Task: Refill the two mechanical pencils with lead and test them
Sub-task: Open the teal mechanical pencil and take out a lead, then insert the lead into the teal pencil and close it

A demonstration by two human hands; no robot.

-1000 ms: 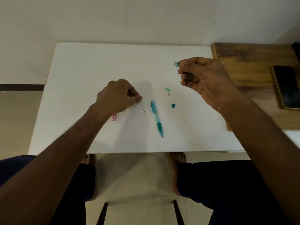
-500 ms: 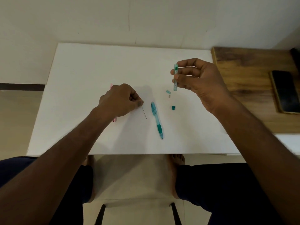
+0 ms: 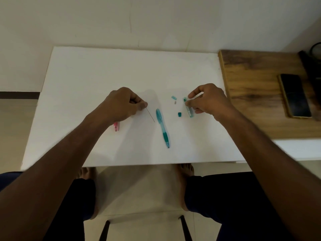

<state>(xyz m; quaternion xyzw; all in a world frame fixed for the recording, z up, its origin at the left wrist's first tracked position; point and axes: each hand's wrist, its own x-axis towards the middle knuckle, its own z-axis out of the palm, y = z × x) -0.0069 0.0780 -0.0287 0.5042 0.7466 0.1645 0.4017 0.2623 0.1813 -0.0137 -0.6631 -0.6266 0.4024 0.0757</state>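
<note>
A teal mechanical pencil (image 3: 162,127) lies on the white table (image 3: 104,70), tip toward me. My left hand (image 3: 123,104) pinches a thin lead (image 3: 150,115) that slants down to the table just left of that pencil. A pink mechanical pencil (image 3: 116,126) lies mostly hidden under my left wrist. My right hand (image 3: 207,100) holds a clear teal lead case (image 3: 188,107) low at the table surface. Small teal parts lie between the hands: a cap (image 3: 179,114), another piece (image 3: 173,97) and a tiny grey eraser (image 3: 175,102).
A wooden board (image 3: 251,70) adjoins the table on the right, with a dark phone (image 3: 294,95) on it. Dark objects sit at the far right edge. My knees and bare feet show below the table's near edge.
My right hand has come down from above the table with the lead case to the surface near the small teal parts. My left hand has stayed put with the lead.
</note>
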